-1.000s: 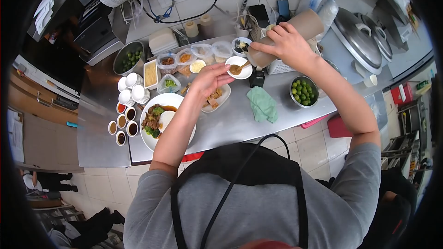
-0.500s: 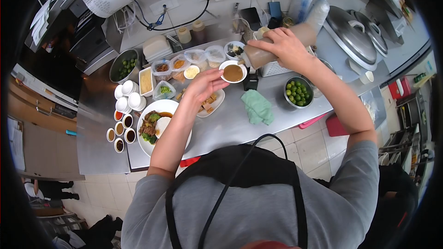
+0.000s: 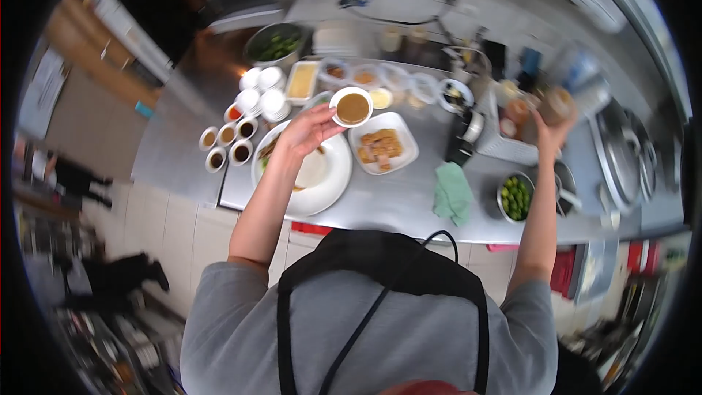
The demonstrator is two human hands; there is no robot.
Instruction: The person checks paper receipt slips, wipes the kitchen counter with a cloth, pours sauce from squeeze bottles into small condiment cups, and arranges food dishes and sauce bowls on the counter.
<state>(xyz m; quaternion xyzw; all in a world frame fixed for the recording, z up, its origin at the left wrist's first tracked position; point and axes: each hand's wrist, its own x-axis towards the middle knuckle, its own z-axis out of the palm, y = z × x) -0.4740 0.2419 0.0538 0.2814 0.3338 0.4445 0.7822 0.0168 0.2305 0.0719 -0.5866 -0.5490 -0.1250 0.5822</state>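
Note:
My left hand (image 3: pixel 311 130) grips a small white sauce cup (image 3: pixel 352 108) by its rim, above the counter. Brown sauce fills much of the cup. At the right, my right hand (image 3: pixel 553 134) is wrapped around a squeeze bottle (image 3: pixel 558 104) with brownish contents, held upright at the edge of a white basket (image 3: pixel 504 148). Motion blur softens that hand, and I cannot tell whether the bottle touches the basket. Below my left hand lies a large white plate (image 3: pixel 333 186) of food, partly hidden by my forearm. Beside it sits a white dish (image 3: pixel 411 148) with golden-brown pieces.
Several filled sauce cups (image 3: pixel 241 152) stand at the left, near stacks of white cups (image 3: pixel 274 104). A green cloth (image 3: pixel 453 194) and a metal bowl of green citrus fruits (image 3: pixel 516 198) lie toward the front right. Large metal lids (image 3: pixel 618 150) lean at the far right.
The bottle has moved right, away from the sauce cup, and turned from tilted to upright. My left hand still holds the cup. The camera view has turned leftward.

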